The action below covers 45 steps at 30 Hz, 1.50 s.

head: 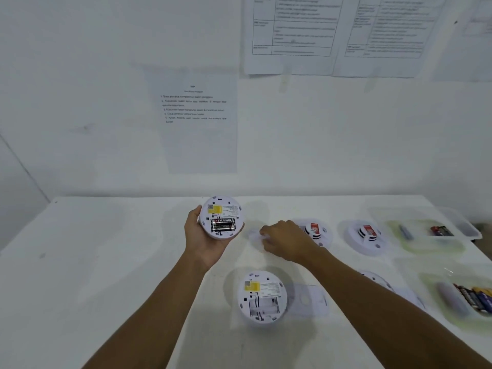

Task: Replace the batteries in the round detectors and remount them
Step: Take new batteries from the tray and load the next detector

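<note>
My left hand [203, 239] holds a round white detector [221, 217] above the table, back side facing me, with black batteries seated in its open compartment. My right hand [283, 241] lies on the table to its right, fingers curled over a white mounting plate [255, 235]; whether they grip it is unclear. A second detector [262, 296] lies back-up near me with an empty battery compartment, and a flat white plate [308, 299] lies beside it. Two detectors [316, 231] [366, 235] with red labels sit face-up farther right.
Clear trays hold batteries at the right: a far one [426, 230] and a near one [468, 296]. Another detector [378, 279] is partly hidden behind my right forearm. Printed sheets hang on the white wall [199, 121] behind the white table [106, 262].
</note>
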{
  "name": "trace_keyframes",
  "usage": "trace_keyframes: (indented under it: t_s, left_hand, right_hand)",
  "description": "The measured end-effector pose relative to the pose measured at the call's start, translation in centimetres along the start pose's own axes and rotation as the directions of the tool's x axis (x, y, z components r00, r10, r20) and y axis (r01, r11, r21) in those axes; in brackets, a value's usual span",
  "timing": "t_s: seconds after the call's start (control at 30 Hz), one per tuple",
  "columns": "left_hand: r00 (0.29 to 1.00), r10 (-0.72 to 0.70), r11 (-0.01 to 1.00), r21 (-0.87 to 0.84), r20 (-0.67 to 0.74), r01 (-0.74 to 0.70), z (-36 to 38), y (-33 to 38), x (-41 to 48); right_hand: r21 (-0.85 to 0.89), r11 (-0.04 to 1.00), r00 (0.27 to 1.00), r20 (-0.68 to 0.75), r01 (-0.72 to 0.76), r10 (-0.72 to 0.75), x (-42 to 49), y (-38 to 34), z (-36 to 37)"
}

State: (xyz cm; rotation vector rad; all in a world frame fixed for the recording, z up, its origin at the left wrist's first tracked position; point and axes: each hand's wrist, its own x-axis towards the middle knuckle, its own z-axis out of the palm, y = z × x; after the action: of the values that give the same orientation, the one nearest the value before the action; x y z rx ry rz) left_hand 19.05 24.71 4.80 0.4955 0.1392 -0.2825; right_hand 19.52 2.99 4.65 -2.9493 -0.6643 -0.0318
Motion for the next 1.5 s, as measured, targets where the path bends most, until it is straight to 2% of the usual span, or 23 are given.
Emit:
trace_keyframes:
  t_s: [0.07,0.1,0.13,0.2,0.3,0.33,0.37,0.4,0.57,0.7,0.77,0.9,1.17,1.5]
  left_hand:
    - [1.000,0.001,1.000,-0.011,-0.005,-0.001,-0.1,0.2,-0.1]
    - [1.000,0.002,1.000,-0.013,-0.009,-0.002,-0.2,0.3,-0.1]
    - [1.000,0.004,1.000,-0.015,-0.015,-0.004,-0.2,0.4,-0.1]
    - [1.000,0.009,1.000,-0.025,-0.025,-0.009,-0.3,0.3,-0.1]
    - [1.000,0.005,1.000,-0.022,-0.025,-0.005,-0.1,-0.2,0.0]
    - [1.000,-0.005,1.000,-0.024,-0.015,0.005,0.0,-0.5,0.1]
    - [1.000,-0.015,1.000,-0.027,0.000,0.015,0.3,-0.9,0.1]
    - [1.000,-0.020,0.999,-0.025,0.015,0.020,0.6,-1.2,0.1]
    - [0.999,-0.024,0.999,0.025,0.049,0.023,2.5,-2.0,-0.3]
    - [0.999,-0.025,0.996,0.082,0.027,0.022,3.1,-1.9,-0.6]
    - [1.000,-0.028,0.994,0.108,-0.004,0.028,3.1,-2.0,-0.6]
    - [0.998,-0.043,0.991,0.127,-0.034,0.048,2.8,-2.3,-0.7]
    - [0.998,-0.013,0.987,0.162,-0.055,0.022,2.3,-2.5,-1.1]
    - [0.999,0.040,0.980,0.198,-0.027,-0.034,2.7,-2.9,-1.5]
  right_hand:
    - [0.155,0.982,0.984,-0.124,-0.105,0.125,0.5,0.1,-0.4]
    - [0.322,0.931,0.952,-0.188,-0.173,0.241,0.6,0.1,-0.8]
    - [0.512,0.834,0.903,-0.230,-0.205,0.364,0.6,0.0,-1.4]
    - [0.815,0.563,0.815,-0.227,-0.141,0.533,0.2,-0.7,-2.8]
    - [0.979,0.199,0.823,-0.140,0.034,0.550,-0.4,-2.8,-4.9]
    - [0.988,0.139,0.832,-0.133,0.068,0.538,-0.4,-3.6,-5.4]
    - [0.988,0.130,0.835,-0.141,0.084,0.532,-0.4,-4.3,-5.6]
    - [0.982,0.165,0.833,-0.163,0.087,0.529,-0.3,-4.9,-5.7]
    - [0.865,0.498,0.787,-0.351,0.065,0.507,0.0,-6.5,-4.3]
    - [0.630,0.775,0.759,-0.523,0.039,0.387,-0.2,-7.5,-2.9]
    - [0.526,0.850,0.761,-0.539,-0.032,0.362,-0.6,-8.4,-2.7]
    - [0.494,0.859,0.788,-0.472,-0.134,0.394,-0.8,-9.6,-2.7]
    - [0.500,0.848,0.803,-0.426,-0.176,0.418,-0.5,-10.1,-3.0]
    - [0.609,0.755,0.734,-0.395,-0.242,0.553,-0.5,-11.0,-3.8]
